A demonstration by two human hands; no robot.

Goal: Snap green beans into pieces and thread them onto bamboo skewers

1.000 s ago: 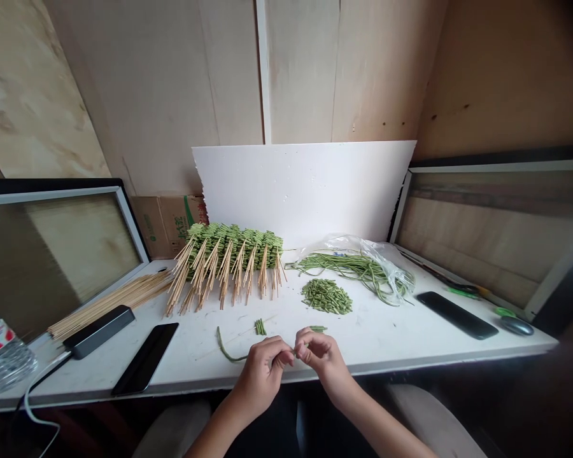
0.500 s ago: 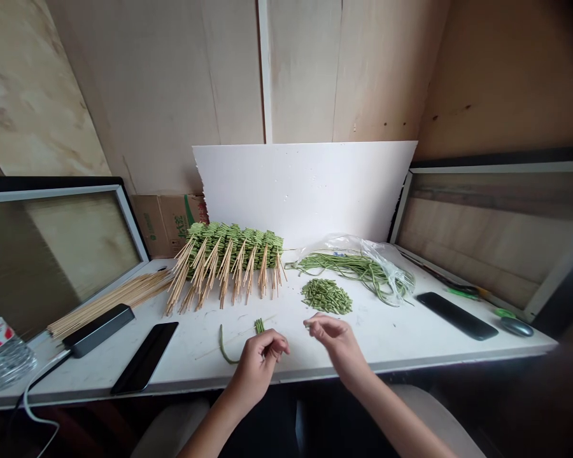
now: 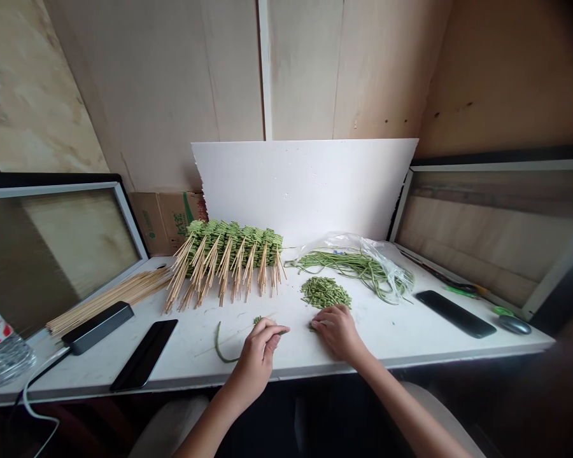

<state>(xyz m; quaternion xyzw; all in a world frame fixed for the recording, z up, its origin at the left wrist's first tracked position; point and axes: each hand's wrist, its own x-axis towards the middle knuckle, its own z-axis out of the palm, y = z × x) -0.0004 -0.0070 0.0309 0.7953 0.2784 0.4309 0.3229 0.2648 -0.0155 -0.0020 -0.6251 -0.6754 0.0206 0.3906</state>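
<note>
My left hand (image 3: 258,350) is closed over the table, a short dark green bean piece (image 3: 284,331) showing at its fingertips. Just behind it, a small row of cut green beans (image 3: 257,320) and a thin wooden skewer (image 3: 205,350) lie on the tabletop, partly hidden by the hand. One curved long bean (image 3: 219,343) rests to the left. My right hand (image 3: 338,328) is down at the near edge of the pile of cut beans (image 3: 325,292), fingers bent together, with bits of green bean (image 3: 311,326) under the fingertips.
Stacked bean skewers (image 3: 233,251) stand at the back left, beside loose skewers (image 3: 114,299). Long beans (image 3: 344,261) spill from a plastic bag (image 3: 386,261). Phones (image 3: 146,355) (image 3: 454,314), a black box (image 3: 98,327), a water bottle (image 3: 2,350) and a mouse (image 3: 514,324) lie around.
My right hand has moved from above the table down to the near edge of the cut bean pile. My left hand has shifted slightly up and turned, covering more of the bean row.
</note>
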